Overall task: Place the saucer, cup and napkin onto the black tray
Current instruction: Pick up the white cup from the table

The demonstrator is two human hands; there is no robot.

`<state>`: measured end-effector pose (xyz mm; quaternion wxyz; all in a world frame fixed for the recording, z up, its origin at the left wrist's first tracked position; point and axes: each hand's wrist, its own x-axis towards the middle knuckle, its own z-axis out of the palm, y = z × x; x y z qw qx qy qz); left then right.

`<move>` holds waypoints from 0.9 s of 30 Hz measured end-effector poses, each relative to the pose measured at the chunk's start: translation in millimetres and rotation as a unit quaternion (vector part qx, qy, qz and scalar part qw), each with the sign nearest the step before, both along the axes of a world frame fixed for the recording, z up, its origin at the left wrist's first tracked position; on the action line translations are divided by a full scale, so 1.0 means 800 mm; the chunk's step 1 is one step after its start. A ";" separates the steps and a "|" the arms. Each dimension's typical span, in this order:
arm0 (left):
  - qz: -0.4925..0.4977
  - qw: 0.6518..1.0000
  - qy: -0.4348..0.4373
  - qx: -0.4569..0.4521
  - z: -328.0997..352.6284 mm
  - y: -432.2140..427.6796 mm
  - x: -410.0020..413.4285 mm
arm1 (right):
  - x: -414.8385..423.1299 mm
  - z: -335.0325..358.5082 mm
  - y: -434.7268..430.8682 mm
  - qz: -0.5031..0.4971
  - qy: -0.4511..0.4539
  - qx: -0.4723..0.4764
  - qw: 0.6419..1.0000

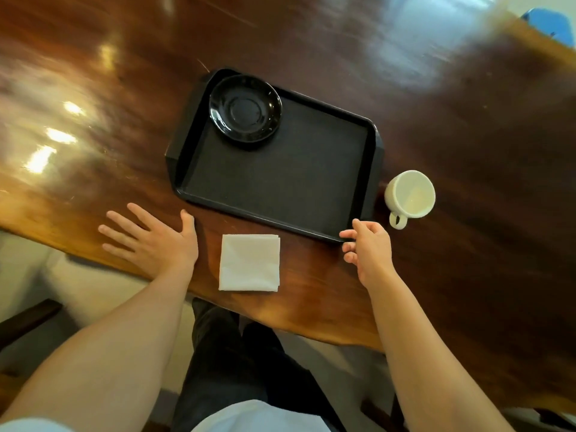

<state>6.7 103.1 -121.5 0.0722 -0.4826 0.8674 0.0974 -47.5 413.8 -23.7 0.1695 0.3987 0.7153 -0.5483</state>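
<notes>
Saucer (pixel 245 108) in tray's (pixel 280 173) far-left corner, cup (pixel 410 194) just right of tray, napkin (pixel 249 262) before it.

Glossy wooden table (pixel 93 126) — tray (pixel 371 188), cup (pixel 410 194), napkin (pixel 249 262)

- Left hand (pixel 149 241) — bare, no ring, watch or glove showing.
- Right hand (pixel 371 254) — bare as well, wrist uncovered.
- Both forearms are bare up to the near edge of the view, no sleeves over them.
- Pale, light-coloured shirt fabric shows at the near edge, at the middle and the near left corner.
- Dark trousers cover the legs under the table edge.
</notes>
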 end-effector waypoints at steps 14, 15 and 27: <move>-0.054 0.998 -0.033 0.019 0.007 0.055 0.016 | -0.004 0.017 0.067 -0.136 0.019 0.050 0.989; -0.053 0.998 -0.032 0.020 0.006 0.058 0.017 | -0.006 0.016 0.070 -0.140 0.017 0.058 0.988; -0.051 0.999 -0.009 0.003 -0.006 0.058 0.018 | -0.028 -0.002 0.078 -0.172 -0.015 -0.004 0.985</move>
